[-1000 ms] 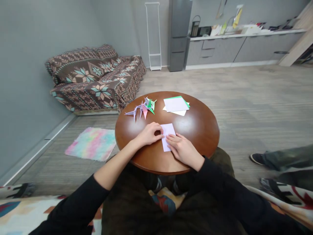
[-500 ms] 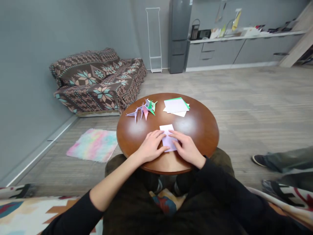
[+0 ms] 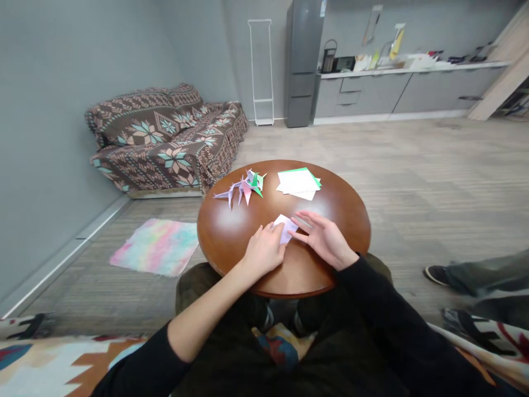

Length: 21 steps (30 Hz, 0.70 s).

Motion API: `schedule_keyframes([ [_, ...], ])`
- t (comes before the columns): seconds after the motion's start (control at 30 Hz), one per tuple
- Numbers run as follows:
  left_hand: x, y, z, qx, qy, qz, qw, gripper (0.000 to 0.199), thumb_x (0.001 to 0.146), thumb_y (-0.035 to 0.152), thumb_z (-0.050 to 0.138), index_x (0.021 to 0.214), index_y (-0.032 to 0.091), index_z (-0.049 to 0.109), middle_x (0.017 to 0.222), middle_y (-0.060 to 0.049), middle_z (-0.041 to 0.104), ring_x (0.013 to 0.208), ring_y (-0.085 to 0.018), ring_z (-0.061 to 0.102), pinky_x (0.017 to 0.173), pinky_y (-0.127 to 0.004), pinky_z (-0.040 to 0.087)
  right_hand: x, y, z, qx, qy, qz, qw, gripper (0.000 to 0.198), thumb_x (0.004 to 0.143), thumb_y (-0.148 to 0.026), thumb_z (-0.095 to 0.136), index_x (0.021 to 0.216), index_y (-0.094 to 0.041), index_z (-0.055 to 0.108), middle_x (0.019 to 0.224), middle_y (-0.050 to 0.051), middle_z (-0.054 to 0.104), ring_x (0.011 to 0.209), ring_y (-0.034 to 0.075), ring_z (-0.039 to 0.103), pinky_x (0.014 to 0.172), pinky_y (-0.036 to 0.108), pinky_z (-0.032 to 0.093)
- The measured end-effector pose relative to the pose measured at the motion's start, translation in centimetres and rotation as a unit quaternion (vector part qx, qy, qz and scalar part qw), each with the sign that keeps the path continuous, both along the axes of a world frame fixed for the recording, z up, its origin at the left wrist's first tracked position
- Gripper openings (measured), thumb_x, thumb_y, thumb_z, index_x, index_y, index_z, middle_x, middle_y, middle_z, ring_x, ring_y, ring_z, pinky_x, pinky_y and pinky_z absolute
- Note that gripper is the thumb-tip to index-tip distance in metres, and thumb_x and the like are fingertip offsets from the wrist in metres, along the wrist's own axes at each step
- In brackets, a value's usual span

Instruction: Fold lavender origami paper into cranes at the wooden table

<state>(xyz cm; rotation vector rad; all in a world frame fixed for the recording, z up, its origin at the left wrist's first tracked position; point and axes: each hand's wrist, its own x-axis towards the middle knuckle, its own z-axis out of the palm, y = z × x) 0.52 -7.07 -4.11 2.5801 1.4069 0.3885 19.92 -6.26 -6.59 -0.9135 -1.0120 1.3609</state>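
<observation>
A small sheet of pale lilac origami paper (image 3: 286, 228) lies near the middle of the round wooden table (image 3: 231, 234). My left hand (image 3: 264, 249) grips its left side, with the fingers over the paper and the thumb near its lower edge. Part of the sheet is hidden under that hand. At the paper's right edge, my right hand (image 3: 324, 237) is open, its fingers apart and its palm turned inward. Beyond my hands, folded paper cranes (image 3: 247, 187) in lilac, pink and green sit together at the back left of the table.
A stack of white and green paper sheets (image 3: 298, 181) lies at the table's back right. A covered sofa (image 3: 173, 138) and a pastel rug (image 3: 157, 245) are to the left. Another person's leg and shoe (image 3: 438, 274) show at right.
The lilac paper has gone from a tall upright rectangle to a smaller, turned shape. My left hand has closed on it; my right hand has lifted off and moved right.
</observation>
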Motion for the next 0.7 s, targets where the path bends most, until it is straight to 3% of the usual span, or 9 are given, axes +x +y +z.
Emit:
schedule_keyframes([
  [0.13, -0.9, 0.2, 0.5, -0.005, -0.001, -0.021, 1.0, 0.026, 0.092, 0.021, 0.059, 0.117, 0.017, 0.066, 0.128, -0.017, 0.071, 0.121, -0.035, 0.065, 0.102, -0.046, 0.05, 0.8, 0.6, -0.5, 0.002, 0.015, -0.038, 0.999, 0.014, 0.09, -0.039, 0.065, 0.097, -0.027, 0.067, 0.13, 0.007, 0.067, 0.131, 0.032, 0.059, 0.097, 0.057, 0.058],
  [0.37, -1.8, 1.1, 0.0, -0.001, -0.019, 0.005, 1.0, 0.031, 0.09, 0.014, 0.059, 0.119, 0.02, 0.067, 0.119, -0.011, 0.076, 0.104, -0.03, 0.073, 0.089, -0.038, 0.055, 1.3, 1.0, -0.2, -0.032, 0.028, -0.043, 0.998, 0.021, 0.088, -0.045, 0.067, 0.099, -0.027, 0.067, 0.121, 0.01, 0.067, 0.118, 0.032, 0.062, 0.087, 0.059, 0.063],
  [0.5, -1.6, 1.2, 0.0, 0.01, -0.023, 0.019, 0.999, 0.025, 0.093, 0.028, 0.061, 0.117, 0.021, 0.067, 0.116, -0.013, 0.076, 0.103, -0.032, 0.073, 0.087, -0.04, 0.055, 0.6, 1.1, -0.4, -0.04, 0.035, -0.046, 0.998, 0.02, 0.087, -0.044, 0.065, 0.1, -0.028, 0.065, 0.125, 0.01, 0.064, 0.119, 0.033, 0.06, 0.084, 0.059, 0.063],
  [0.6, -0.6, 0.7, 0.5, 0.016, -0.014, 0.033, 0.999, 0.033, 0.089, 0.042, 0.068, 0.112, 0.019, 0.068, 0.114, -0.017, 0.075, 0.102, -0.036, 0.071, 0.082, -0.042, 0.055, -0.2, 1.2, -0.4, -0.033, 0.036, -0.045, 0.998, 0.023, 0.09, -0.046, 0.06, 0.105, -0.029, 0.065, 0.132, 0.01, 0.062, 0.125, 0.034, 0.057, 0.083, 0.058, 0.063],
  [0.7, 0.5, 0.4, 0.8, 0.013, -0.014, 0.061, 0.998, 0.02, 0.09, 0.033, 0.066, 0.103, 0.019, 0.068, 0.104, -0.016, 0.075, 0.095, -0.034, 0.071, 0.076, -0.039, 0.053, -0.9, 1.2, 0.0, -0.02, 0.03, -0.038, 0.999, 0.027, 0.092, -0.047, 0.057, 0.109, -0.029, 0.066, 0.132, 0.011, 0.063, 0.13, 0.036, 0.055, 0.084, 0.057, 0.063],
])
